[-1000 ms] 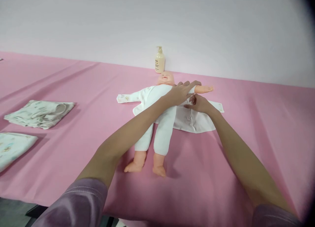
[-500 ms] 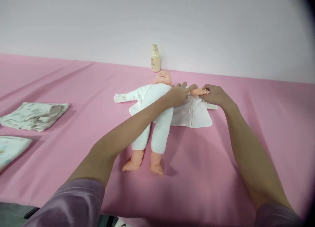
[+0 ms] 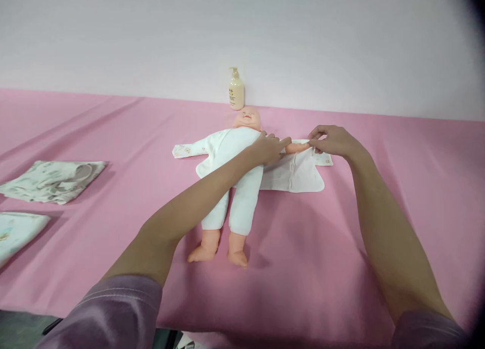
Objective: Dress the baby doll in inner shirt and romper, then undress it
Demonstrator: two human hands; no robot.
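A baby doll point(image 3: 242, 197) lies on its back on the pink-covered table, its head toward the wall. A white baby shirt point(image 3: 299, 172) is spread beneath it; one sleeve point(image 3: 189, 149) covers the doll's arm at the left, while the right half lies flat. My left hand point(image 3: 270, 148) is closed around the doll's other upper arm. The doll's bare forearm point(image 3: 296, 148) points right. With thumb and fingers pinched, my right hand point(image 3: 328, 139) grips the shirt's edge by the sleeve opening, close to the doll's hand.
A cream pump bottle point(image 3: 236, 92) stands behind the doll's head by the wall. To the left lie a folded patterned garment point(image 3: 53, 180) and another folded white cloth point(image 3: 20, 233). The pink table cover point(image 3: 322, 268) has some creases.
My right hand has let go of the doll's hand and now pinches the shirt near the sleeve opening. The doll's forearm has dropped slightly, with my left hand still on its arm.
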